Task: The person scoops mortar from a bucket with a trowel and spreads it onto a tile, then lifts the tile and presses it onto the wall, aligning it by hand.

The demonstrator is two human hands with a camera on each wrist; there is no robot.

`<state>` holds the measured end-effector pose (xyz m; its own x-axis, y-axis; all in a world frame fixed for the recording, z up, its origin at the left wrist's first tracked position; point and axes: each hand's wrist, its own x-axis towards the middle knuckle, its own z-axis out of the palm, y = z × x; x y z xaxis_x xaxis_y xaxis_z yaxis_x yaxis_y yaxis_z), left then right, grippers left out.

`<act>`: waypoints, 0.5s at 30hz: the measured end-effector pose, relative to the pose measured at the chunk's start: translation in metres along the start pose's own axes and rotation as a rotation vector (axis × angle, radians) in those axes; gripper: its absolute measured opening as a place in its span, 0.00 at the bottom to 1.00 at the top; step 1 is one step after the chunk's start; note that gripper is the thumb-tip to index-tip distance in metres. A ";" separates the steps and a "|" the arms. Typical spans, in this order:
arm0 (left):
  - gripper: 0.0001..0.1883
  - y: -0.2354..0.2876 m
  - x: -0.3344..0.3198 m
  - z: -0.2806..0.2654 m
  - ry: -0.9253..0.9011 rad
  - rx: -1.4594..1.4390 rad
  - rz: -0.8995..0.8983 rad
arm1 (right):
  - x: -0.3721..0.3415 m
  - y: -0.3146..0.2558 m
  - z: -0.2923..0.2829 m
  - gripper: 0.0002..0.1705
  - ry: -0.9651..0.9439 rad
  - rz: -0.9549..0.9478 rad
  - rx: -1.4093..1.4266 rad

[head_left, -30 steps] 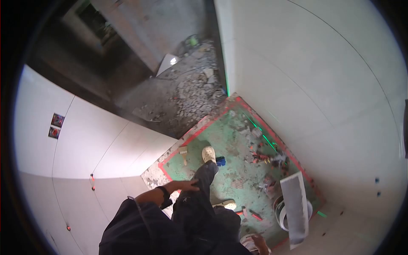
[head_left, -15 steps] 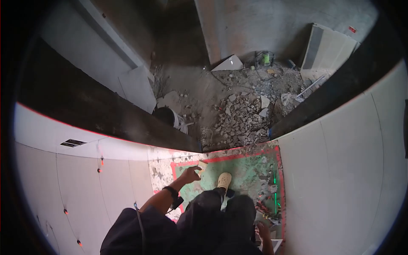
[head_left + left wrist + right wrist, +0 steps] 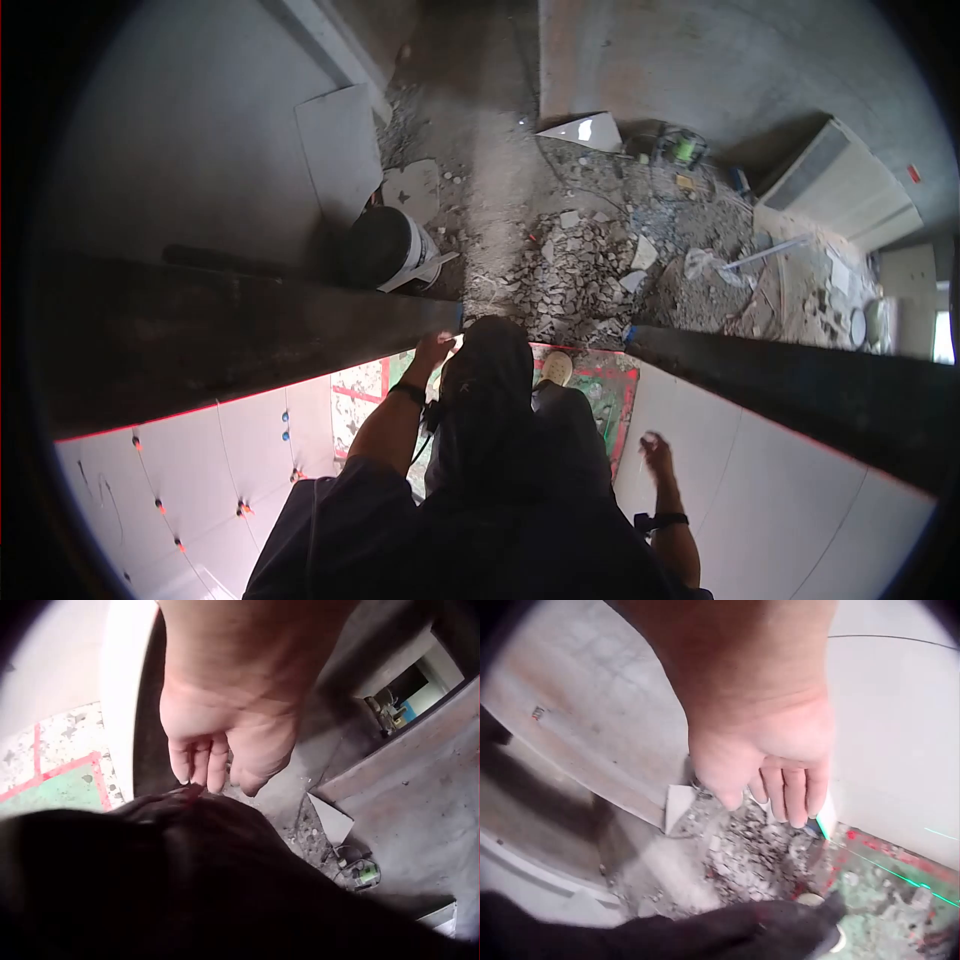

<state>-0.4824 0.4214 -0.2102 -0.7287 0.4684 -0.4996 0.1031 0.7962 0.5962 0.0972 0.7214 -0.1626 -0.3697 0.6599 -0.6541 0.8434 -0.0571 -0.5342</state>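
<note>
My left hand (image 3: 435, 352) hangs beside the raised dark-trousered knee (image 3: 487, 365). Its fingers (image 3: 199, 761) curl loosely with nothing in them in the left wrist view. Out to the right, in front of the white wall (image 3: 720, 450), is my right hand (image 3: 656, 455). The right wrist view shows its fingers (image 3: 795, 791) hanging relaxed, thumb apart, holding nothing. A cream clog (image 3: 556, 369) on one foot stands near the red-taped edge of the green floor (image 3: 607, 385).
Broken rubble (image 3: 575, 275) covers the floor beyond the doorway. At its left stands a dark bucket (image 3: 385, 245) with a pale strip across it. Farther back are a triangular white panel (image 3: 590, 132), a green device (image 3: 685, 149) and a leaning board (image 3: 845, 185). Dark wall edges (image 3: 250, 310) flank the opening.
The view has moved forward to the doorway and turned left. One knee has risen. The left hand, earlier over the floor brush, is beside the knee; the right hand has swung out rightward.
</note>
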 end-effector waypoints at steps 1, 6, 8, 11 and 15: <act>0.27 0.007 0.019 0.003 -0.010 -0.092 -0.014 | 0.020 -0.041 -0.024 0.19 -0.009 -0.011 0.301; 0.33 0.061 0.113 -0.002 0.165 0.185 -0.080 | 0.074 -0.196 -0.076 0.21 -0.018 -0.100 0.402; 0.34 0.058 0.154 -0.002 0.183 0.364 -0.173 | 0.088 -0.209 -0.061 0.21 -0.001 -0.111 0.342; 0.34 0.072 0.191 -0.012 0.110 0.248 -0.329 | 0.101 -0.198 -0.020 0.20 -0.098 -0.067 -0.211; 0.32 0.047 0.226 -0.013 0.137 0.009 -0.397 | 0.118 -0.265 0.032 0.24 -0.498 -0.088 -0.599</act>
<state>-0.6515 0.5597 -0.2870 -0.7966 0.0696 -0.6005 -0.1984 0.9082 0.3685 -0.1829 0.7907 -0.1152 -0.4567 0.2215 -0.8616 0.8171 0.4876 -0.3077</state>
